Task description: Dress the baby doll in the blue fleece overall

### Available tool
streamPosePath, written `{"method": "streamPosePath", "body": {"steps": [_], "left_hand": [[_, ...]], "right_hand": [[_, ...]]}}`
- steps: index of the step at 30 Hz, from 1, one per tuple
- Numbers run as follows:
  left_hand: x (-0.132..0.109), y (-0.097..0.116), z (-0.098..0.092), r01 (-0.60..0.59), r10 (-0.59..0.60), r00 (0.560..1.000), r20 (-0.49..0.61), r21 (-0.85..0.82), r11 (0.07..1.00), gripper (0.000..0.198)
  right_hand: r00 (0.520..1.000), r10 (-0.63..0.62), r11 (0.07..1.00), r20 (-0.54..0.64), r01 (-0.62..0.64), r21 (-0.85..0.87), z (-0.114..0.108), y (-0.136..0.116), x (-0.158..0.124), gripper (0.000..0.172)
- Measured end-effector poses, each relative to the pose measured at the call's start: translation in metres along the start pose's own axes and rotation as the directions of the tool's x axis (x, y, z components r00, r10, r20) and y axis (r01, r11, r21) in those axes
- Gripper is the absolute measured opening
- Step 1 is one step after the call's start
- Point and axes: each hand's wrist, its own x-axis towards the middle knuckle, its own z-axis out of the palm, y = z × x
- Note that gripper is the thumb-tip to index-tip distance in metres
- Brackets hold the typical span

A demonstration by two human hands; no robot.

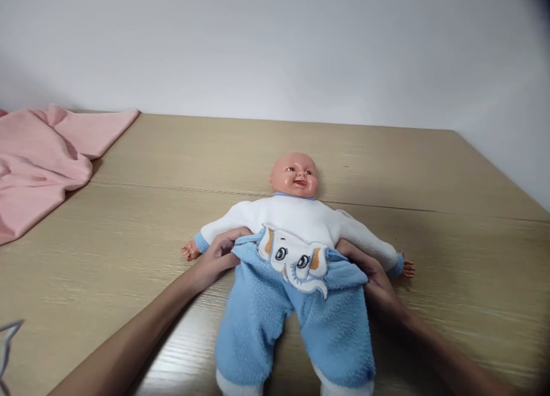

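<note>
A baby doll lies on its back on the table, arms spread, in a white long-sleeved top with blue cuffs. Blue fleece trousers cover its legs; a white elephant face with orange ears is sewn on their front. At the left side of the waist, my left hand is closed on the edge of the trousers, its fingertips partly hidden by the cloth. On the opposite side my right hand grips the waist edge, with most of its fingers behind the fabric.
A rumpled pink cloth lies at the far left of the wooden table. Part of a grey, star-like outline shows at the lower left edge. A pale wall stands behind the table.
</note>
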Motion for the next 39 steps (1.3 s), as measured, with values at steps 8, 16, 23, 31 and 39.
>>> {"method": "streamPosePath", "body": {"steps": [8, 16, 23, 31, 39], "left_hand": [[-0.003, 0.008, -0.005, 0.038, -0.029, 0.995, 0.095, -0.099, 0.994, 0.042], [0.0, 0.008, -0.006, -0.006, 0.012, 0.995, 0.101, -0.062, 0.998, 0.048], [0.002, 0.015, 0.008, -0.349, 0.346, 0.936, 0.061, 0.282, 0.894, 0.031], [0.001, 0.011, 0.03, -0.501, 0.608, 0.792, -0.059, 0.507, 0.701, 0.006], [0.013, 0.005, 0.034, -0.111, 0.189, 0.903, -0.385, 0.214, 0.97, 0.043]], "right_hand": [[0.997, -0.02, 0.995, 0.079, 0.012, 0.096, -0.012, 0.002, 0.0, 0.032], [0.976, 0.146, 0.914, 0.162, -0.196, 0.356, -0.016, -0.006, -0.005, 0.031], [0.975, -0.216, 0.975, 0.058, 0.211, 0.073, -0.017, -0.002, 0.0, 0.03], [0.901, -0.213, 0.977, -0.378, 0.206, -0.059, 0.003, 0.001, 0.003, 0.025], [0.9, -0.177, 0.978, -0.398, 0.116, -0.172, 0.007, -0.001, 0.011, 0.042]]}}
